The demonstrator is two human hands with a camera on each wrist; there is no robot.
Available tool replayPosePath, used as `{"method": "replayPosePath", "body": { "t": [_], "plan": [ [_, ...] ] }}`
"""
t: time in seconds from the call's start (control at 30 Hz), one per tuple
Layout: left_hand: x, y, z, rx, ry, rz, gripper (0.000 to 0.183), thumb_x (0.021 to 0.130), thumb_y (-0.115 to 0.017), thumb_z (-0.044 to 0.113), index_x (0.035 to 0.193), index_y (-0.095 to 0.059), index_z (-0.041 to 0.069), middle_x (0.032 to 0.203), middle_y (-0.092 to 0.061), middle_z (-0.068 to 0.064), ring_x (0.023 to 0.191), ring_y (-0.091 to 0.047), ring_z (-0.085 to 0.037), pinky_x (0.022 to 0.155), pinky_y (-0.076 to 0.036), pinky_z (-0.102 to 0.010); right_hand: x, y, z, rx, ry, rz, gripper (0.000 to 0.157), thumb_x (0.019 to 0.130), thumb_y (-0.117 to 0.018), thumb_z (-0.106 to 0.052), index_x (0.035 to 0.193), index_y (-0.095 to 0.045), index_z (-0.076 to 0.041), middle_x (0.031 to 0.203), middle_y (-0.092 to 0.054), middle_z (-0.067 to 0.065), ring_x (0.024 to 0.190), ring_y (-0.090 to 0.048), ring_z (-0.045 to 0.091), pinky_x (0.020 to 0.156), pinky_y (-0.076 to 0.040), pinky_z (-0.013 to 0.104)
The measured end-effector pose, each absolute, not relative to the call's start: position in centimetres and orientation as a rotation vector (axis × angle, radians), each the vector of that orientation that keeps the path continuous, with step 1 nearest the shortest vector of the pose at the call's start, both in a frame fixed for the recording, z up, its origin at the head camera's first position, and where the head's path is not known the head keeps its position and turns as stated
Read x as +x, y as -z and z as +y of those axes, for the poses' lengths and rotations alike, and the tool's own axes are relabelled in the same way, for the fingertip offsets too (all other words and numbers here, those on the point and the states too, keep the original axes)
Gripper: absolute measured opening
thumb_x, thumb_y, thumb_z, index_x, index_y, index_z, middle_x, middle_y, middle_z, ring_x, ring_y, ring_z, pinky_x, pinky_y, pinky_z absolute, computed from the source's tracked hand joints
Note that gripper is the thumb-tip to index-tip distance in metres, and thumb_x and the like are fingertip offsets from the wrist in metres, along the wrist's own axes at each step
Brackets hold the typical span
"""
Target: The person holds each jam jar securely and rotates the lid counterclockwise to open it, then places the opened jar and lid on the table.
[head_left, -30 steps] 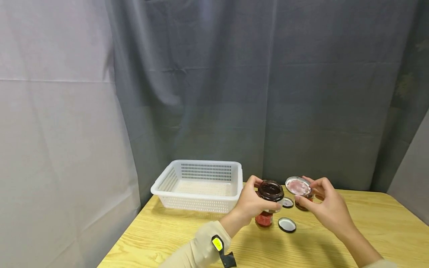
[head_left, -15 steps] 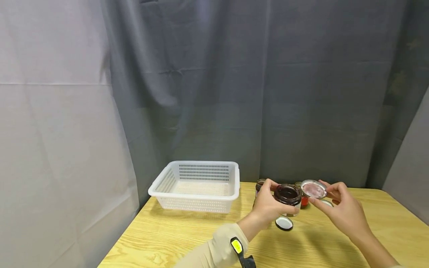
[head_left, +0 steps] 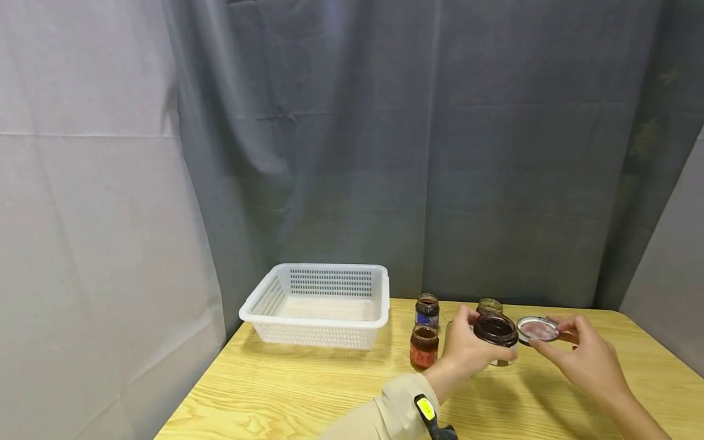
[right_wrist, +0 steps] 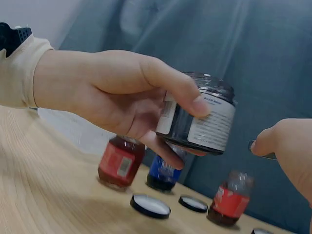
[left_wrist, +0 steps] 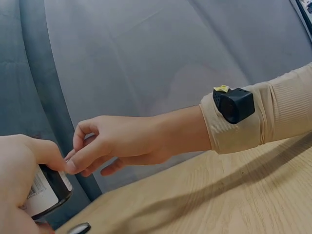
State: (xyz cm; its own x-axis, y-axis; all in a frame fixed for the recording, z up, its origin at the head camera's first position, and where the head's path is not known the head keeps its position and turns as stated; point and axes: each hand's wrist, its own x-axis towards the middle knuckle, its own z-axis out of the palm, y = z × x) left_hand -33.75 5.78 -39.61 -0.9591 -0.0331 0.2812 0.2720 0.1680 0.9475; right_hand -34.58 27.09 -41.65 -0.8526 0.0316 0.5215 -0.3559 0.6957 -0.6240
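Note:
My left hand (head_left: 464, 351) grips an uncapped glass jar (head_left: 496, 330) with dark contents, lifted off the table. In the right wrist view this jar (right_wrist: 212, 122) tilts a little and shows a white label. To its right, my right hand (head_left: 591, 357) pinches a lid (head_left: 538, 330) by its edge, its stained underside facing up. Jar and lid are close together, apparently apart. Behind and left of my left hand stand an open red-labelled jar (head_left: 424, 349) and an open blue-labelled jar (head_left: 426, 310). Another open red-labelled jar (right_wrist: 231, 200) stands farther right, partly hidden in the head view.
A white perforated basket (head_left: 316, 321) sits at the left on the wooden table (head_left: 286, 385). Loose lids lie among the jars, including one lid (right_wrist: 150, 205) near the front and another lid (right_wrist: 193, 203) behind it. Grey curtains (head_left: 330, 153) hang behind the table.
Both hands have moved right, carrying the dark jar and the lid, and the lid has come lower. The red-labelled and blue-labelled jars at the left now show beside my left hand.

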Motion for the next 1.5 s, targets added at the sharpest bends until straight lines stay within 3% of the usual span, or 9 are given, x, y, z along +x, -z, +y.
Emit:
{"method": "replayPosePath", "body": {
  "t": [0.57,0.7,0.9,1.13,1.5],
  "plan": [
    [-36.4,44.3,9.7,0.054,1.546,-2.337,0.071,0.044,-0.105,0.017,0.099,-0.060,0.029,0.090,-0.058,0.015,0.091,-0.057,-0.008,0.081,-0.051,-0.029,-36.9,46.1,28.7,0.132,-0.980,-2.525,0.054,0.086,-0.084,-0.043,0.102,-0.050,-0.005,0.131,-0.059,0.036,0.104,-0.063,0.054,0.071,-0.048,0.048],
    [-36.8,44.9,9.9,0.105,1.457,-2.395,0.072,0.044,-0.105,0.021,0.100,-0.060,0.027,0.090,-0.060,0.012,0.089,-0.058,-0.011,0.081,-0.051,-0.031,-37.1,46.5,29.1,0.123,-0.944,-2.607,0.058,0.085,-0.084,-0.047,0.102,-0.049,-0.004,0.112,-0.064,0.033,0.091,-0.063,0.047,0.067,-0.045,0.044],
    [-37.0,45.6,10.1,0.147,1.389,-2.443,0.073,0.043,-0.105,0.023,0.101,-0.060,0.026,0.089,-0.061,0.010,0.088,-0.060,-0.014,0.083,-0.051,-0.036,-37.2,46.6,29.3,0.108,-0.894,-2.773,0.062,0.086,-0.081,-0.051,0.104,-0.047,-0.002,0.084,-0.058,0.010,0.075,-0.052,0.032,0.062,-0.036,0.038],
    [-37.4,46.6,9.9,0.166,1.321,-2.505,0.074,0.043,-0.106,0.028,0.100,-0.060,0.027,0.088,-0.060,0.011,0.086,-0.060,-0.012,0.080,-0.052,-0.035,-37.1,46.9,29.2,0.108,-0.896,-2.933,0.061,0.085,-0.080,-0.054,0.100,-0.049,-0.003,0.082,-0.062,0.006,0.072,-0.053,0.027,0.060,-0.040,0.038],
    [-38.1,47.1,10.4,0.204,1.331,-2.482,0.073,0.042,-0.106,0.023,0.099,-0.061,0.024,0.088,-0.062,0.008,0.087,-0.062,-0.014,0.081,-0.053,-0.035,-37.7,47.6,29.9,0.027,-0.861,-2.965,0.069,0.083,-0.077,-0.062,0.107,-0.049,-0.003,0.087,-0.062,0.014,0.076,-0.059,0.030,0.058,-0.042,0.043]
  ]
}}
